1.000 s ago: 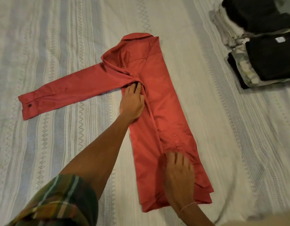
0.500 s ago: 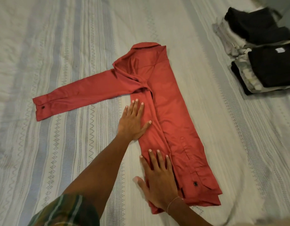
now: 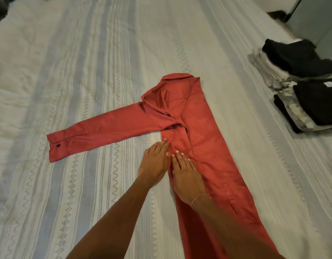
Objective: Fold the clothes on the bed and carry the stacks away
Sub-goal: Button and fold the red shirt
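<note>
While that sleeve [image 3: 98, 135] at 9 o'clock isn't folded in yet, your left hand [image 3: 154, 161] and right hand [image 3: 186, 174] press flat-fingered on the half-folded red shirt [image 3: 208, 146] mid-bed, gripping nothing. Over at 3 o'clock, two folded stacks [image 3: 311, 90] wait on the bedspread [image 3: 86, 53], not carried off.

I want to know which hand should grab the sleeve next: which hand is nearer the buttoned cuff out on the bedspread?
Left. The left hand lies flat at the shirt's near edge, on the cuff side. The right hand presses the shirt body beside it, farther from the cuff.
</note>
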{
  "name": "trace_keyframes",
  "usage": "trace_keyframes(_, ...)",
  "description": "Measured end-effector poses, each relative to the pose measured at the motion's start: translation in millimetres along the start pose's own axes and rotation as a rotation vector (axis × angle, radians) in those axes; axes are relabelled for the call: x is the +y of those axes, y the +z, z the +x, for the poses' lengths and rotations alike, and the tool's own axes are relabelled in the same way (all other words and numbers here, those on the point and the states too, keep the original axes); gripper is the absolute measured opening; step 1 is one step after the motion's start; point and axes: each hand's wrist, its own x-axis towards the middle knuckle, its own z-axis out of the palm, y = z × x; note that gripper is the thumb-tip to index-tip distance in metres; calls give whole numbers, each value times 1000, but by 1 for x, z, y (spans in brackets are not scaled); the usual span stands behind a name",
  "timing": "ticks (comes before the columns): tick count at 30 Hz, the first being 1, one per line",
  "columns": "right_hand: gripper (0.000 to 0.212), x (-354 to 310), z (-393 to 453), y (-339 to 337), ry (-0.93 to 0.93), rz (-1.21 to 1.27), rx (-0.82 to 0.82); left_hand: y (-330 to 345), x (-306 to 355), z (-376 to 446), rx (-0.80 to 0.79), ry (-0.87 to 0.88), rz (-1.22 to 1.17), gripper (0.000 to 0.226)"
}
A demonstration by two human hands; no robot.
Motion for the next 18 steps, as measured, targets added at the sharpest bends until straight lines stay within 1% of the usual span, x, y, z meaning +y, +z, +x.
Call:
trace_keyframes(3, 40, -2, 33, -12, 54, -19, -10, -9, -11, 20, 83, -4, 4, 39)
trace_keyframes(4, 45, -2, 49, -17, 75, -3, -29, -13, -19, 29, 134, -7, 21, 33)
trace_keyframes(6, 67, 3, 79, -21, 78, 69, -103, -22, -34, 49, 234, -38, 70, 24)
trace_keyframes(8, 76, 13, 106, -19, 84, 168, -154, -35, -48, 66, 255, -120, 115, 23)
trace_keyframes(9, 76, 17, 119, -21, 108, 221, -223, -41, -57, 77, 229, -177, 130, 28)
trace_keyframes(10, 75, 21, 125, -24, 142, 254, -268, -45, -65, 84, 190, -232, 138, 37)
trace_keyframes(12, 75, 28, 144, -28, 170, 258, -357, -53, -84, 104, 85, -341, 125, 64)
trace_keyframes(13, 77, 30, 149, -31, 178, 251, -404, -57, -93, 111, 30, -367, 110, 74)
trace_keyframes(16, 86, 38, 165, -31, 208, 258, -497, -68, -117, 135, -87, -362, 106, 93)
trace_keyframes(18, 94, 40, 171, -30, 218, 273, -531, -77, -125, 145, -114, -360, 137, 99)
